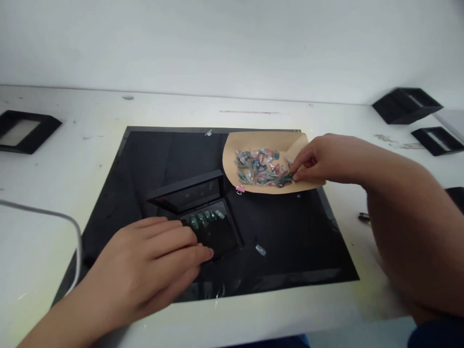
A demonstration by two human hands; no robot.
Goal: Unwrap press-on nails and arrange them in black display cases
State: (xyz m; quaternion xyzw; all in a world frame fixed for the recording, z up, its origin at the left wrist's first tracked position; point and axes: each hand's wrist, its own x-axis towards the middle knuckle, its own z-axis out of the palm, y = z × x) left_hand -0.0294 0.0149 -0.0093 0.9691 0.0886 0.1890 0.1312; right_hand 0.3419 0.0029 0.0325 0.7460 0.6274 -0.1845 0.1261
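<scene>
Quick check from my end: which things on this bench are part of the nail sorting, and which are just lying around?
In use:
left hand resting on the open black case
green nails lined up in the case
right hand picking at the nail pile
brown paper
black mat

Lying about:
black trays, far right
black tray, far left
grey cable
loose nail on the mat

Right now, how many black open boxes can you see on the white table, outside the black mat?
3: one black open box at far left, one at far right, one just nearer. More may lie off-frame.
</scene>
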